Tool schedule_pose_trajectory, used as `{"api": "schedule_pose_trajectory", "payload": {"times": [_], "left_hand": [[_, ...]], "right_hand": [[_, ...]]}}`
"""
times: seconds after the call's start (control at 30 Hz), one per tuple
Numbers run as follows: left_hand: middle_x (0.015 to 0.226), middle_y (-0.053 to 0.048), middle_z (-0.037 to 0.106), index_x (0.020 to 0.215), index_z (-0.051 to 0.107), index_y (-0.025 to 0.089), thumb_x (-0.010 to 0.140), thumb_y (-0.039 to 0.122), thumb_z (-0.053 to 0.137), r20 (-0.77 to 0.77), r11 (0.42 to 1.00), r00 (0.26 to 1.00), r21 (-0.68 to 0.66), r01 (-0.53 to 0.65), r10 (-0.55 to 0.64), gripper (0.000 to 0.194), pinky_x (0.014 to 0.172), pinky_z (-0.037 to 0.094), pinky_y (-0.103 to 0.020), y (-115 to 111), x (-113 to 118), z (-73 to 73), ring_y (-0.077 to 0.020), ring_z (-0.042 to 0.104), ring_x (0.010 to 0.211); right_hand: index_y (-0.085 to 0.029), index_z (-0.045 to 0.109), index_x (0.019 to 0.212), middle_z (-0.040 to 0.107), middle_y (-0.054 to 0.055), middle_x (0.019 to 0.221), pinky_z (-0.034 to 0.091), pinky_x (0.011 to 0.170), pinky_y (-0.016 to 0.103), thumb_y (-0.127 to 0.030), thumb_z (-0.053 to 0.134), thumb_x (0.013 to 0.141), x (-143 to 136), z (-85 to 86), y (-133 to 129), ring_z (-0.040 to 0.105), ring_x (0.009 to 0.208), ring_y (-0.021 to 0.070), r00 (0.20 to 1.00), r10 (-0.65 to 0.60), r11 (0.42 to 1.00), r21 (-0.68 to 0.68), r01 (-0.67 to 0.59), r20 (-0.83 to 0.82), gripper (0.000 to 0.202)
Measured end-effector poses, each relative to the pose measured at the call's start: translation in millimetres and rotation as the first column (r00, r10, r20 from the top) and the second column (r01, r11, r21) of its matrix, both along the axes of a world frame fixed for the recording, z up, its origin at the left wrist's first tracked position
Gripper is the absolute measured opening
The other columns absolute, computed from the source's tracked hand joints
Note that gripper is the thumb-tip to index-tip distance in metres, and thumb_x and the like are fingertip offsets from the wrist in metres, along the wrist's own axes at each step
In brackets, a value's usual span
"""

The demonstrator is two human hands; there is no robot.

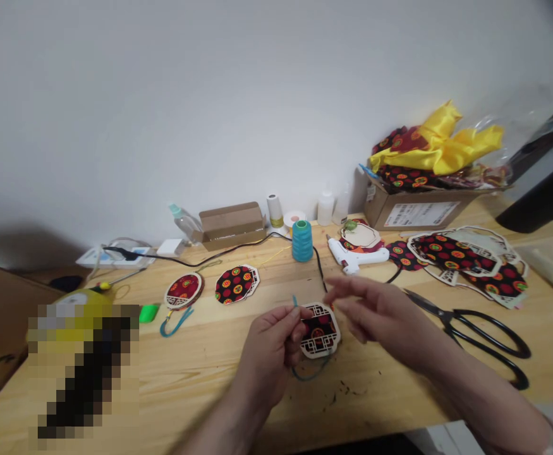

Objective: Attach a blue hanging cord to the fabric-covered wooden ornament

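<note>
My left hand (pixel 276 338) pinches the left edge of a small wooden-framed ornament (pixel 320 330). Dark patterned fabric shows in its middle, and pale lattice fretwork runs along the top and bottom. A thin blue cord (pixel 311 377) loops out below the frame, and a short end of cord stands above my left thumb. To the right of the ornament hovers my right hand (pixel 373 316), fingers loosely bent and apart, with nothing visible in them. Close to my right wrist lie large black-handled scissors (pixel 451 316).
Behind my hands stand a teal thread cone (pixel 302 241) and a white glue gun (pixel 359 253). Fabric-covered ornaments (pixel 237 284) lie to the left, more framed pieces (pixel 466 251) to the right. A cardboard box (pixel 413 212) of fabric is at the back; a black cable crosses the table.
</note>
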State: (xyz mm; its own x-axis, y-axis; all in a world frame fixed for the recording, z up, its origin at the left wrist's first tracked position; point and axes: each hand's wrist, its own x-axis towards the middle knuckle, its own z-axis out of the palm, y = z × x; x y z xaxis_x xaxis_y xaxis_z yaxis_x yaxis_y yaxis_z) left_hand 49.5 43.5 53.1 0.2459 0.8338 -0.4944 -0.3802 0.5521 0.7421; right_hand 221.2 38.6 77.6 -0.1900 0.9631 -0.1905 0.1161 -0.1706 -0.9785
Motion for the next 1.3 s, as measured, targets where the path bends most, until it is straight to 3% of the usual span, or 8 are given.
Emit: {"api": "schedule_pose_trajectory", "payload": {"times": [0.13, 0.27, 0.83, 1.0, 1.1, 1.13, 1.23, 1.3], "left_hand": [[0.044, 0.008, 0.037, 0.069, 0.065, 0.01, 0.068, 0.028, 0.066, -0.056, 1.0, 0.998, 0.028, -0.014, 0.015, 0.018, 0.038, 0.01, -0.017, -1, 1, 0.7, -0.002, 0.02, 0.038], [0.044, 0.008, 0.038, 0.069, 0.066, 0.01, 0.068, 0.029, 0.067, -0.077, 0.998, 0.997, 0.057, -0.016, 0.021, 0.02, 0.037, 0.011, -0.016, -2, 2, -0.4, -0.0012, 0.022, 0.037], [0.042, 0.009, 0.036, 0.066, 0.066, 0.012, 0.068, 0.031, 0.067, 0.01, 0.997, 0.999, 0.067, -0.041, 0.04, 0.02, 0.034, 0.011, -0.016, 0, -3, -1.3, -0.001, 0.02, 0.033], [0.044, 0.009, 0.034, 0.067, 0.067, 0.011, 0.07, 0.03, 0.066, 0.04, 0.999, 0.999, 0.05, -0.005, 0.003, 0.02, 0.035, 0.011, -0.017, -10, -13, 4.2, -0.0006, 0.017, 0.035], [0.044, 0.009, 0.032, 0.068, 0.067, 0.01, 0.07, 0.029, 0.066, 0.035, 1.0, 0.999, 0.018, 0.024, -0.025, 0.019, 0.036, 0.01, -0.017, -14, -19, 4.9, -0.0005, 0.015, 0.036], [0.044, 0.009, 0.032, 0.068, 0.067, 0.01, 0.071, 0.029, 0.066, 0.031, 0.999, 0.999, 0.012, 0.04, -0.04, 0.019, 0.036, 0.01, -0.017, -15, -20, 4.3, -0.0006, 0.015, 0.036], [0.044, 0.009, 0.032, 0.069, 0.068, 0.01, 0.071, 0.029, 0.065, 0.021, 0.997, 0.997, 0.008, 0.079, -0.079, 0.019, 0.036, 0.01, -0.018, -18, -20, 0.9, -0.0009, 0.016, 0.036], [0.044, 0.009, 0.031, 0.069, 0.067, 0.011, 0.071, 0.029, 0.065, 0.021, 0.996, 0.996, -0.003, 0.086, -0.086, 0.019, 0.035, 0.011, -0.018, -20, -18, -1.4, -0.001, 0.016, 0.035]], "right_hand": [[-0.014, 0.055, 0.1, 0.058, 0.01, 0.105, 0.022, 0.034, 0.015, -0.023, 0.062, 0.072, -11, -5.3, 26, 0.05, 0.046, 0.0031, 0.921, -0.071, 0.949, -0.31, -0.056, -0.383, 0.031], [-0.011, 0.059, 0.087, 0.061, 0.006, 0.085, 0.016, 0.03, 0.012, -0.019, 0.065, 0.07, -22, -4.4, 43, 0.05, 0.046, 0.0028, 0.858, -0.019, 0.907, -0.371, -0.201, -0.513, 0.02], [-0.014, 0.046, 0.11, 0.06, 0.016, 0.111, 0.036, 0.031, 0.01, -0.004, 0.052, 0.074, 6, 100.5, 104, 0.048, 0.047, 0.0026, 0.803, -0.061, 0.995, 0.025, 0.095, -0.593, 0.038], [-0.023, 0.048, 0.117, 0.061, 0.005, 0.111, 0.036, 0.035, 0.016, -0.016, 0.06, 0.075, 28, 116.4, 79, 0.052, 0.052, 0.0056, 0.913, -0.224, 0.871, 0.35, 0.345, -0.342, 0.044], [-0.026, 0.052, 0.116, 0.064, 0.003, 0.103, 0.044, 0.048, 0.026, -0.031, 0.056, 0.08, 42, 97.3, 58, 0.057, 0.055, 0.0111, 0.914, -0.387, 0.813, 0.512, 0.277, 0.122, 0.037], [-0.025, 0.056, 0.111, 0.067, 0.004, 0.096, 0.046, 0.052, 0.03, -0.034, 0.055, 0.081, 45, 86.6, 51, 0.059, 0.057, 0.0145, 0.834, -0.414, 0.829, 0.53, 0.179, 0.365, 0.032], [-0.021, 0.069, 0.085, 0.068, 0.007, 0.071, 0.046, 0.059, 0.039, -0.035, 0.054, 0.08, 46, 50.1, 30, 0.063, 0.067, 0.0263, 0.363, -0.407, 0.888, 0.456, -0.057, 0.838, 0.021], [-0.02, 0.069, 0.083, 0.068, 0.008, 0.075, 0.047, 0.066, 0.04, -0.029, 0.05, 0.083, 37, 29.2, 18, 0.063, 0.075, 0.0269, 0.365, -0.459, 0.834, 0.535, -0.137, 0.81, 0.021]]}}
